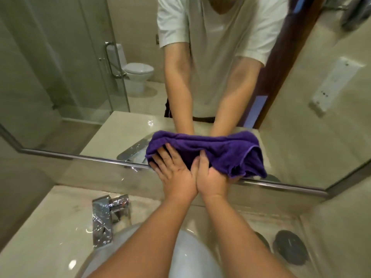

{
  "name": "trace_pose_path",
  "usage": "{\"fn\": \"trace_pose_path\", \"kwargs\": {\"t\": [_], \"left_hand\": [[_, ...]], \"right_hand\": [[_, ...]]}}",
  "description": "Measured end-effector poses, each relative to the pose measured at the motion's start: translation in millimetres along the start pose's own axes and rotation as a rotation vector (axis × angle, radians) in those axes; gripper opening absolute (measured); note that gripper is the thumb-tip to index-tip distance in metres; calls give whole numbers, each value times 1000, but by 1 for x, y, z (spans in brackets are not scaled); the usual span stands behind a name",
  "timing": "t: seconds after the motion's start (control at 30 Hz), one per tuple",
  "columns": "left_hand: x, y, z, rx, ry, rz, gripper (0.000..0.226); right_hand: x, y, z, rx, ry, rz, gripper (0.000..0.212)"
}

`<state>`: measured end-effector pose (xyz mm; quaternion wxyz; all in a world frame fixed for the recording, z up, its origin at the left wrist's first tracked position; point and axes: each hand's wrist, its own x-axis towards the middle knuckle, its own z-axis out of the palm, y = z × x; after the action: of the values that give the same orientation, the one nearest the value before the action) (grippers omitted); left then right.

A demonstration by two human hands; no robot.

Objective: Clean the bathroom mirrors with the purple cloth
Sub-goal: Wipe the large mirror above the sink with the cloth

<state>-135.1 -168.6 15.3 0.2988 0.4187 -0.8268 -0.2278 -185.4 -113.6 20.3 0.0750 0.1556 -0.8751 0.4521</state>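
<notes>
The purple cloth (220, 151) is bunched against the lower part of the large bathroom mirror (80, 77), just above its metal bottom rail (281, 186). My left hand (172, 169) lies on the cloth's left end with fingers spread and straight, pressing it to the glass. My right hand (212, 175) is beside it, touching it, thumb up over the cloth and fingers tucked under the hanging right part. The mirror reflects both forearms and a person in a white shirt.
A chrome faucet (106, 215) stands on the beige counter to the lower left. A white basin (186, 253) lies under my forearms. A dark round object (291, 249) sits on the counter at right. The reflection shows a toilet and a glass shower door.
</notes>
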Motion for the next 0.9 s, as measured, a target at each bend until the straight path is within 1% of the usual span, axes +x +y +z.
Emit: {"fn": "trace_pose_path", "kwargs": {"t": [0.07, 0.1, 0.13, 0.23, 0.3, 0.33, 0.37, 0.4, 0.47, 0.5, 0.57, 0.67, 0.7, 0.77, 0.87, 0.9], "left_hand": [[-18, -29, 18, -1, -171, -121, 101], [-25, -41, 27, 8, -234, -171, 98], [-29, -50, 34, 17, -263, -203, 96], [-33, -57, 40, 2, -300, -200, 95], [-34, -55, 33, -93, -293, -202, 96], [-33, -52, 28, -159, -279, -205, 94], [-30, -49, 21, -229, -253, -209, 91], [-24, -45, 14, -291, -213, -208, 89], [-4, -35, -3, -372, -103, -194, 90], [9, -29, -15, -394, -38, -179, 92], [37, -17, -40, -402, 101, -130, 96], [71, -1, -81, -315, 287, 2, 101], [80, 5, -96, -286, 329, 54, 102], [98, 18, -128, -231, 382, 149, 102], [131, 45, -185, -157, 486, 247, 102], [145, 57, -205, -137, 535, 280, 101]], "right_hand": [[-22, 29, 16, -69, -65, 50, 89], [-31, 40, 21, -93, -86, 68, 86], [-38, 48, 25, -96, -102, 83, 86], [-45, 59, 32, -86, -127, 134, 99], [-49, 54, 31, -64, -115, 162, 113], [-50, 48, 29, -12, -85, 159, 117], [-51, 38, 27, 67, -43, 134, 116], [-49, 24, 24, 169, 7, 81, 109], [-42, -8, 22, 342, 113, -82, 80], [-36, -25, 22, 380, 162, -150, 70], [-21, -62, 23, 380, 230, -200, 70], [-4, -110, 20, 305, 343, -211, 75], [0, -126, 17, 287, 352, -191, 74], [7, -163, 4, 245, 364, -132, 80], [22, -225, -23, 276, 556, -167, 78], [31, -249, -34, 290, 613, -191, 81]]}}
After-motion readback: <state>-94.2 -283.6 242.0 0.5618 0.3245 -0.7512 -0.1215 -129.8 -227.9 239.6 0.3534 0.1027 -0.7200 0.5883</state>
